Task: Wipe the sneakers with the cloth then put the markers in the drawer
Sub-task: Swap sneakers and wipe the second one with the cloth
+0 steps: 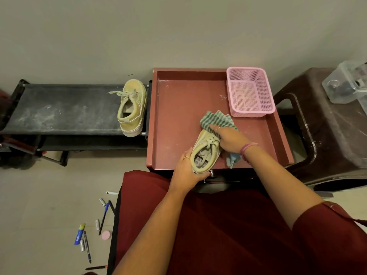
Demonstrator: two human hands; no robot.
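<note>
One sneaker lay on the bench under the cloth, the basket behind it to the right, another sneaker on the rack left, markers on the floor.

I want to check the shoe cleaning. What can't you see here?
Head view:
- Toe of the shoe on the red tray: covered by the cloth and right hand.
- Its heel: wrapped by the left hand.
- Pens on the floor: too small to tell markers.
- Drawer: not visible.
</note>
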